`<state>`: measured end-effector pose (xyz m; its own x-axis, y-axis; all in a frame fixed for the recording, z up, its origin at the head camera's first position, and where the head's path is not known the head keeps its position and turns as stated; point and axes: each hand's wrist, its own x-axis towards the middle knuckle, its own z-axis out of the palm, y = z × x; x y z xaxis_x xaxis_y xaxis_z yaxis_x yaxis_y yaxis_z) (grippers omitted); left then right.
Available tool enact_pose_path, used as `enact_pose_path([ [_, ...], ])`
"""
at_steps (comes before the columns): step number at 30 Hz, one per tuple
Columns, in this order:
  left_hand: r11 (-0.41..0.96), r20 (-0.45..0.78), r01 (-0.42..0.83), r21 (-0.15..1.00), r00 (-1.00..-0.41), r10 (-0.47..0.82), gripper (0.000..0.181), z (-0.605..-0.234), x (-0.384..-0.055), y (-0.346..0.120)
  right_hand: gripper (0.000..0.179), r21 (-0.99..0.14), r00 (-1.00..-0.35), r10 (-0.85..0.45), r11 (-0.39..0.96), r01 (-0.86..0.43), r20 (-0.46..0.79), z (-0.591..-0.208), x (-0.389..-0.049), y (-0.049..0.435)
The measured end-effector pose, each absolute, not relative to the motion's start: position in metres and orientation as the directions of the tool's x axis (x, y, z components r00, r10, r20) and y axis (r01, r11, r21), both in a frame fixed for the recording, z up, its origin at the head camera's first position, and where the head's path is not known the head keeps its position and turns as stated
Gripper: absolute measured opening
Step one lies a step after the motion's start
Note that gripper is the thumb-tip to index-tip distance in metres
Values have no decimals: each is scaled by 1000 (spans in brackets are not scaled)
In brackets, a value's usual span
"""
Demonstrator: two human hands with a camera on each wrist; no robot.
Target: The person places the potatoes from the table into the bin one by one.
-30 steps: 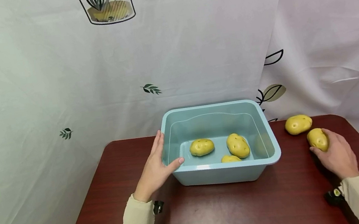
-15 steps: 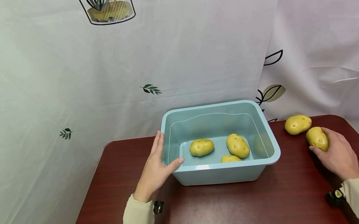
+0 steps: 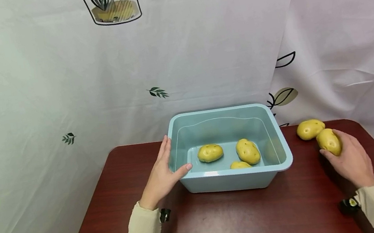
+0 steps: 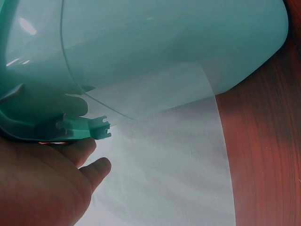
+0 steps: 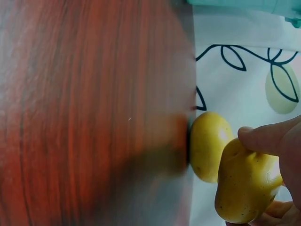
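Observation:
My right hand [image 3: 353,158] grips a yellow potato [image 3: 329,142] at the table's right side. In the right wrist view the thumb lies across one end of this potato [image 5: 247,183], with other fingers partly hidden beneath it. Just behind sits another potato [image 3: 310,129], on the table and overlapped by the held one in the wrist view. A light blue plastic bin [image 3: 227,182] holds three potatoes, one partly hidden by the front wall. My left hand [image 3: 160,180] is at the bin's left side, fingers extended along it and thumb near the front rim; the left wrist view shows fingertips right under the rim.
The dark red wooden table [image 3: 227,225] has rounded back corners. A pale cloth backdrop [image 3: 216,45] with leaf and plant prints hangs directly behind the bin and down both sides.
The right hand's potato has risen and tilted slightly, shifting toward the potato behind it. My left hand, the bin and its potatoes stay put.

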<state>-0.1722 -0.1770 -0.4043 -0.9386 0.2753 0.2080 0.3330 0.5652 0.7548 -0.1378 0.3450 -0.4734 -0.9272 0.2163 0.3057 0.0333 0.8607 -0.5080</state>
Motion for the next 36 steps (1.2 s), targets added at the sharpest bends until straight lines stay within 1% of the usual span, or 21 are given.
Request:
enact_pose_path([
  [28,559,205,331,760,-939,277,105,-404,-173,-177,73,-515,-902,204,857,-23,380,-451,-132,323],
  [36,562,210,336,756,-938,277,105,-404,-173,-177,73,-512,-885,193,857,-58,424,-444,-130,318],
])
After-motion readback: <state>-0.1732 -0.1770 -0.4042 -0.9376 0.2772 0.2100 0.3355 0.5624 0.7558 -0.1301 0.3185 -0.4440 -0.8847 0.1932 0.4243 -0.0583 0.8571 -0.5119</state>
